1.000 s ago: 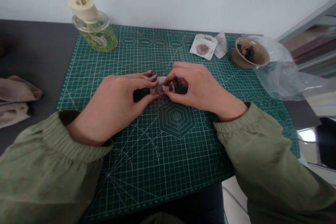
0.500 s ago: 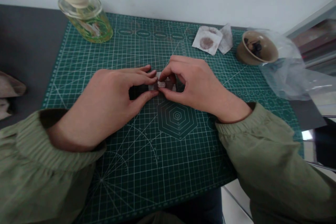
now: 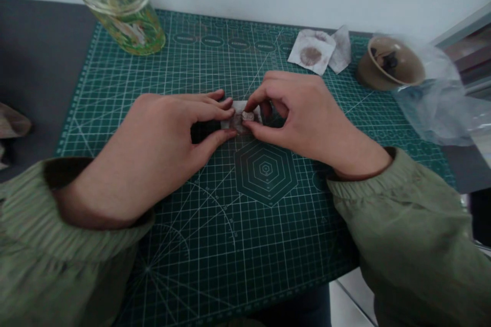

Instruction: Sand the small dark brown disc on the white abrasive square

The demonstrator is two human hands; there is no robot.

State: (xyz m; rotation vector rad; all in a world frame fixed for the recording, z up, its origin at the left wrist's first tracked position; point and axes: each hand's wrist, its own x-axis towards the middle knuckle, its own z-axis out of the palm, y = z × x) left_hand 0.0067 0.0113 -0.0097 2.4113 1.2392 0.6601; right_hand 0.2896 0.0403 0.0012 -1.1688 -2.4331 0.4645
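1 L hand [image 3: 153, 145], 1 R hand [image 3: 310, 107], 2 sleeves [image 3: 402, 219]; 3 pads [image 3: 311, 55] tot., 1 at hands + 2 at back; 1 sm. bit [image 3: 248, 115]; 1 mat [image 3: 268, 245], 1 btl [image 3: 130, 29], 1 bowl [image 3: 371, 74], 1 bag [image 3: 433, 115]; dk chips [image 3: 389, 61], no. unclear

Stained sheet [image 3: 237, 123]: was small, thin and white, with a blotchy brown patch over its middle.
Sheet's pose: lay flat or nearly so on the green gridded mat [image 3: 264, 230], just beyond the printed hexagons, its left side at the fingertips of the left hand [image 3: 164, 138].
Pale lump [image 3: 247, 116]: was tiny, whitish and rough, pinched between thumb and forefinger of the right hand [image 3: 303, 107] at the brown patch; whether separate or gathered sheet was unclear.
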